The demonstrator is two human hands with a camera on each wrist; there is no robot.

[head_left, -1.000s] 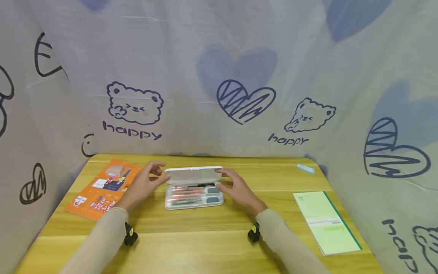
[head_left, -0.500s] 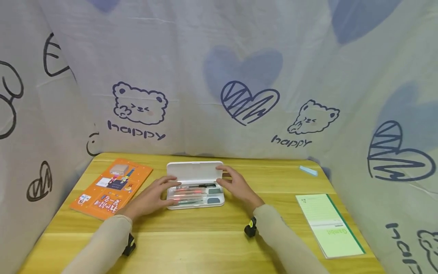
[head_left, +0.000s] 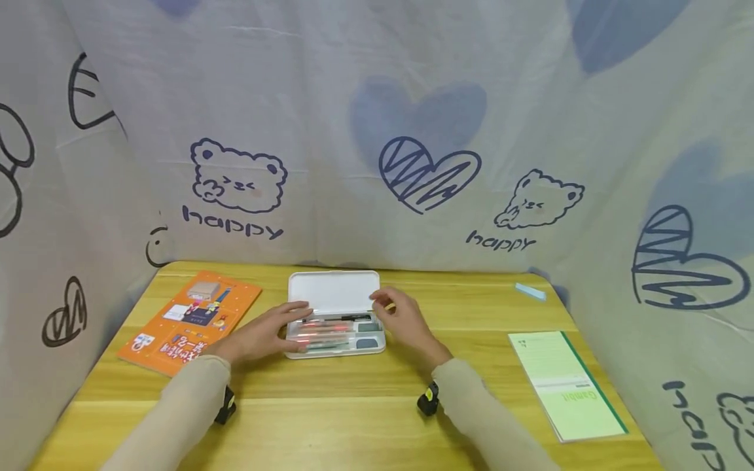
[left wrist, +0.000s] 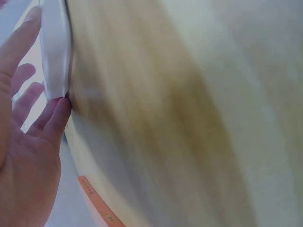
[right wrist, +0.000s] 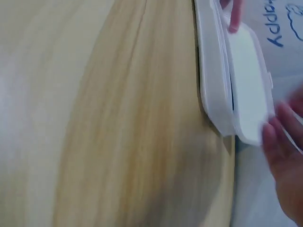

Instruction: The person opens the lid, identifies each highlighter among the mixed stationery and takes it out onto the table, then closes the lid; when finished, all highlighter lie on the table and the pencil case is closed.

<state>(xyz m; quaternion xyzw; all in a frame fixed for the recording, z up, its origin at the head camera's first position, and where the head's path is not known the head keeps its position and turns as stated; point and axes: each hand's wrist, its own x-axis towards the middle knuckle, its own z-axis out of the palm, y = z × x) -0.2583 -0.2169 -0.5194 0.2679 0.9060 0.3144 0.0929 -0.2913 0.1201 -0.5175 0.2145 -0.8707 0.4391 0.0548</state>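
Note:
A white pencil case (head_left: 377, 352) lies on the table with its lid (head_left: 334, 292) raised and leaning back. Several pens (head_left: 326, 327) and two grey-blue pieces (head_left: 366, 343) show inside it. My left hand (head_left: 262, 333) holds the case's left end, thumb at the front and fingers toward the back corner. In the left wrist view, fingertips reach the end of the case wall (left wrist: 56, 52). My right hand (head_left: 406, 320) is by the lid's right edge, fingers bent and parted. Blurred in the right wrist view, its fingertips are right at the edge of the lid (right wrist: 248, 80).
An orange booklet (head_left: 188, 320) lies to the left of the left hand. A pale green notepad (head_left: 565, 386) lies at the right, with a small light-blue strip (head_left: 531, 292) at the back right. A printed curtain (head_left: 330, 216) hangs behind the wooden table (head_left: 330, 418).
The lid has swung up and back from a low, partly raised tilt. My left hand has come from beside the lid down to the case's left end. My right fingers have drawn back along the lid's edge.

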